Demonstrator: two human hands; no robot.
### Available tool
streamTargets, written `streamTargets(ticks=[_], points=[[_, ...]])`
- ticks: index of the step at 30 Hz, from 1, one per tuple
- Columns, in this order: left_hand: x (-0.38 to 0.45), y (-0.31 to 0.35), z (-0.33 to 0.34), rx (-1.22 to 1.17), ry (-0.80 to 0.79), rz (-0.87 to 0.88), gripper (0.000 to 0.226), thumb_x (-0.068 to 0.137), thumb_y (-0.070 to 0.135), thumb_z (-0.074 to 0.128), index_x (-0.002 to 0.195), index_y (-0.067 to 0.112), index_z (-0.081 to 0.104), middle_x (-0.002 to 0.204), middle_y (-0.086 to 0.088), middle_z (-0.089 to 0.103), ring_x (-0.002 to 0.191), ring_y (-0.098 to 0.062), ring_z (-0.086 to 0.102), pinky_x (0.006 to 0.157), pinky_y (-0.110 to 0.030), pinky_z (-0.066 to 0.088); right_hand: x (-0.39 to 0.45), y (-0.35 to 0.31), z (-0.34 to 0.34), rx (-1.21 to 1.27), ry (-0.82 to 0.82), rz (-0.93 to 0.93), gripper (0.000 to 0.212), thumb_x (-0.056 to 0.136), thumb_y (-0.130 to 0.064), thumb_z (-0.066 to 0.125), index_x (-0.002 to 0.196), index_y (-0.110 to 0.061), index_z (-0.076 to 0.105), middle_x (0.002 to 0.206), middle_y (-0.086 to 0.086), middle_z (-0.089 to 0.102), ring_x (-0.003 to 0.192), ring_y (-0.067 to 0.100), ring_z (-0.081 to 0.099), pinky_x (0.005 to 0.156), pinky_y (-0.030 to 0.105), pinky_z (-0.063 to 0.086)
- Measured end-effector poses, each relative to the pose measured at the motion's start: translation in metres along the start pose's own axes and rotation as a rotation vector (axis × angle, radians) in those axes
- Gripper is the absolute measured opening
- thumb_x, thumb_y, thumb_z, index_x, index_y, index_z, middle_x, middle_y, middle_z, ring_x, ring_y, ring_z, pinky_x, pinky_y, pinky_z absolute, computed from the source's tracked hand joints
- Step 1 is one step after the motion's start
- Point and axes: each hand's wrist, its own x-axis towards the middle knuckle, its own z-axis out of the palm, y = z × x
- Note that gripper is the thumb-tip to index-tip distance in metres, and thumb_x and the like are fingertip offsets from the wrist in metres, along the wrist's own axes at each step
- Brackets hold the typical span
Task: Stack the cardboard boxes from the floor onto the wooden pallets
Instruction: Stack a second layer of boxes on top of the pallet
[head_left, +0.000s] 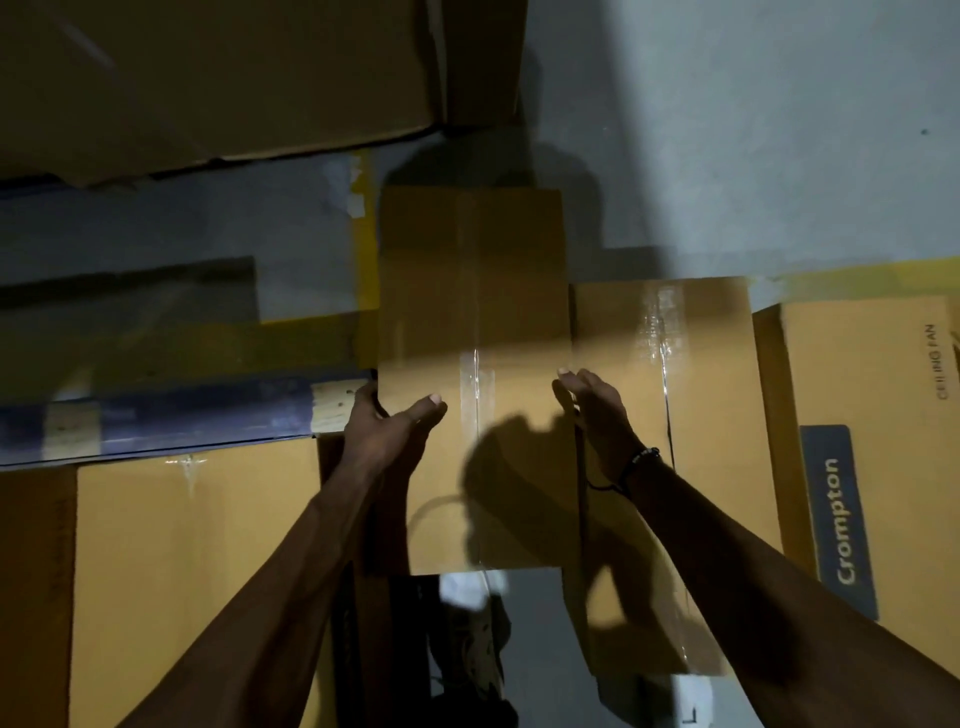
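A long taped cardboard box (472, 312) lies in the middle of the view, lengthwise away from me. My left hand (387, 426) grips its left edge, thumb on top and fingers down the side. My right hand (595, 410) presses against its right side, fingers straight. The box looks raised above the floor, with my shoes visible under its near end. A second taped box (675, 415) sits just right of it. A blue-painted wooden pallet (171, 415) runs along the left.
A Crompton ceiling fan box (857, 415) lies at the right. Another box (192, 571) sits at the lower left. Large flattened cardboard (218, 78) covers the upper left. Yellow floor tape (366, 249) marks the grey concrete floor (753, 130).
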Motion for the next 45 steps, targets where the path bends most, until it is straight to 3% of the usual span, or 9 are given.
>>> streamTargets(ticks=[4, 7, 10, 12, 17, 23, 32, 40, 45], points=[[-0.019, 0.009, -0.003, -0.017, 0.072, 0.049, 0.07, 0.075, 0.03, 0.093, 0.131, 0.016, 0.054, 0.106, 0.006, 0.07, 0.096, -0.006, 0.067, 0.062, -0.007, 0.047, -0.013, -0.012, -0.008, -0.051, 0.01, -0.052, 0.059, 0.098, -0.035, 0.066, 0.143, 0.0, 0.05, 0.14, 0.013, 0.06, 0.121, 0.03, 0.06, 0.098, 0.039, 0.051], [-0.032, 0.02, -0.016, 0.035, 0.044, 0.062, 0.08, 0.07, 0.053, 0.092, 0.135, 0.02, 0.057, 0.119, 0.006, 0.069, 0.105, -0.01, 0.066, 0.077, -0.021, 0.05, -0.028, -0.022, -0.014, -0.042, 0.013, -0.09, 0.066, 0.095, -0.035, 0.072, 0.148, -0.005, 0.048, 0.141, 0.006, 0.059, 0.108, 0.011, 0.064, 0.08, 0.014, 0.051], [-0.051, 0.031, -0.026, 0.118, 0.089, 0.111, 0.099, 0.054, 0.077, 0.086, 0.137, 0.03, 0.059, 0.126, 0.011, 0.067, 0.114, -0.016, 0.064, 0.092, -0.037, 0.055, -0.051, -0.033, -0.021, -0.021, 0.021, -0.114, 0.079, 0.075, -0.048, 0.08, 0.142, -0.017, 0.054, 0.14, 0.005, 0.062, 0.122, 0.02, 0.062, 0.107, 0.038, 0.05], [-0.073, 0.04, -0.03, 0.104, 0.118, 0.119, 0.092, 0.063, 0.065, 0.09, 0.14, 0.029, 0.057, 0.125, 0.012, 0.064, 0.114, -0.017, 0.062, 0.093, -0.038, 0.054, -0.068, -0.042, -0.026, -0.023, -0.003, -0.117, 0.065, 0.082, -0.041, 0.078, 0.139, -0.02, 0.053, 0.145, 0.008, 0.056, 0.126, 0.023, 0.058, 0.112, 0.046, 0.045], [-0.132, 0.059, -0.04, 0.082, 0.159, 0.179, 0.078, 0.076, 0.048, 0.089, 0.141, 0.025, 0.052, 0.122, 0.01, 0.057, 0.11, -0.016, 0.056, 0.089, -0.034, 0.047, -0.121, -0.056, -0.043, -0.067, 0.005, -0.184, 0.061, 0.093, -0.026, 0.073, 0.146, -0.02, 0.044, 0.158, 0.006, 0.044, 0.128, 0.014, 0.045, 0.107, 0.034, 0.04], [-0.224, 0.088, -0.049, 0.015, 0.175, 0.27, 0.068, 0.079, 0.033, 0.089, 0.137, 0.022, 0.054, 0.12, 0.008, 0.057, 0.11, -0.015, 0.055, 0.09, -0.032, 0.046, -0.197, -0.075, -0.082, -0.02, -0.015, -0.3, 0.049, 0.095, -0.028, 0.073, 0.135, -0.033, 0.046, 0.149, -0.004, 0.048, 0.133, 0.014, 0.047, 0.111, 0.036, 0.041], [-0.401, 0.134, -0.048, -0.153, 0.219, 0.356, 0.053, 0.083, 0.019, 0.086, 0.129, 0.022, 0.058, 0.108, 0.018, 0.062, 0.095, 0.003, 0.058, 0.062, -0.007, 0.043, -0.34, -0.127, -0.169, -0.131, 0.058, -0.492, 0.052, 0.089, -0.035, 0.08, 0.133, -0.035, 0.052, 0.132, -0.011, 0.055, 0.126, 0.017, 0.054, 0.107, 0.041, 0.047], [-0.594, 0.135, -0.101, -0.235, 0.281, 0.449, 0.056, 0.082, 0.032, 0.087, 0.128, 0.036, 0.056, 0.128, 0.014, 0.06, 0.121, -0.016, 0.055, 0.095, -0.041, 0.052, -0.527, -0.163, -0.218, -0.225, -0.008, -0.653, 0.067, 0.089, -0.042, 0.078, 0.149, -0.033, 0.049, 0.14, -0.011, 0.05, 0.124, 0.013, 0.051, 0.096, 0.036, 0.045], [-0.703, 0.115, -0.133, -0.272, 0.357, 0.492, 0.057, 0.082, 0.033, 0.087, 0.131, 0.032, 0.058, 0.129, 0.012, 0.062, 0.113, -0.005, 0.057, 0.082, -0.027, 0.05, -0.622, -0.164, -0.229, -0.247, -0.082, -0.722, 0.061, 0.092, -0.044, 0.073, 0.148, -0.039, 0.048, 0.141, -0.016, 0.048, 0.129, 0.01, 0.047, 0.103, 0.041, 0.045]])
